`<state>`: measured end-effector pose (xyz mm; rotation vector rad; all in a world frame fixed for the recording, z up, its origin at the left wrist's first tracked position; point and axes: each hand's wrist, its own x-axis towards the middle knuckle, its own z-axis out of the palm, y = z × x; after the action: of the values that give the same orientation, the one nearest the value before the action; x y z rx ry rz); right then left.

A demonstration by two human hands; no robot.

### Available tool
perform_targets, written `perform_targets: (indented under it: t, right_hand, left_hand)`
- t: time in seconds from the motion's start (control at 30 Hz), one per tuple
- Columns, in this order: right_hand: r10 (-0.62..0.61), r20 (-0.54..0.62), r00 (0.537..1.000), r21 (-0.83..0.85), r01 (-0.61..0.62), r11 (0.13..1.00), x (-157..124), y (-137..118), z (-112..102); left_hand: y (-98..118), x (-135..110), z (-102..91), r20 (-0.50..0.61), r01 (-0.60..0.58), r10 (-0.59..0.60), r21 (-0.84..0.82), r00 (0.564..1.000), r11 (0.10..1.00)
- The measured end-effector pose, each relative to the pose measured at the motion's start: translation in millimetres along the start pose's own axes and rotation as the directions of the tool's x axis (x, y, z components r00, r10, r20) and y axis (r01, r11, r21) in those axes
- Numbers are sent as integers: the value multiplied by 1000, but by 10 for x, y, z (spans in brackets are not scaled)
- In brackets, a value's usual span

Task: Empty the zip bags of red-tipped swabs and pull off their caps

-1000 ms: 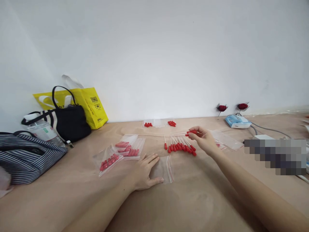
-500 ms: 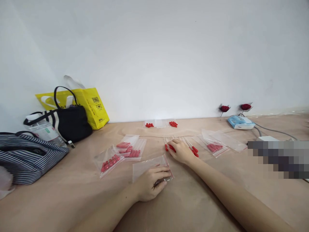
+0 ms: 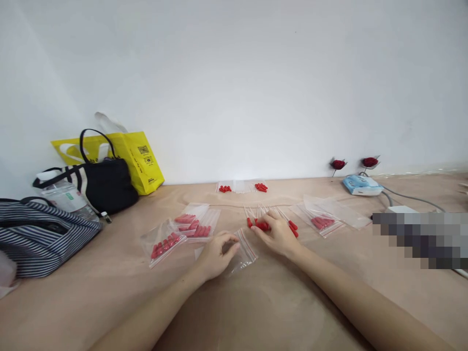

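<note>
A clear zip bag (image 3: 245, 254) with a red line along its edge lies in front of me, partly covered by my left hand (image 3: 215, 256). The thumb and curved fingers of that hand are apart, with a gap between their tips. Several thin white sticks with red ends (image 3: 293, 227) are spread on the table just beyond. My right hand (image 3: 278, 236) is over them, its thumb and fingers closed around some red ends (image 3: 262, 225). Its palm and lower fingers hide part of the bunch.
Filled zip bags (image 3: 168, 243) lie at left, another (image 3: 323, 222) at right, more red pieces (image 3: 261, 186) by the wall. A striped bag (image 3: 47, 239), black bag (image 3: 109, 187) and yellow bag (image 3: 149, 165) stand left. A blue packet (image 3: 361, 185) and cables are at right.
My left hand has moved left and up, its fingers lifting from flat into a curve. The clear bag has shifted and turned. My right hand has rolled, its thumb now showing beside the red ends.
</note>
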<state>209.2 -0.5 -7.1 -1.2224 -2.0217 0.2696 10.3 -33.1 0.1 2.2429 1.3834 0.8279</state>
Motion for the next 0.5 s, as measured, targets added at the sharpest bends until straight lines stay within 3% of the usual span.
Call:
perform_targets:
  t: [0.1,0.27,0.37,0.43,0.5]
  right_hand:
    - [120,168,979,71,-133,989,-141,-202,-1]
    - [275,321,906,-40,-277,960,-224,-405,128]
    - [208,336,919,34,-232,972,-236,-344,70]
    - [113,382,917,147,-181,973,-262,-213,-94]
    - [11,539,842,263,-181,948,-296,-12,-344]
  left_hand:
    - [-80,265,24,-10,104,-104,-23,995,994]
    - [-57,814,233,-80,322,-321,5,944,947]
    - [0,1019,367,-110,410,-407,13,907,912]
    - [20,1086,415,-91,440,-438,3,895,898]
    - [19,1114,432,-52,455,-456,-22,889,890]
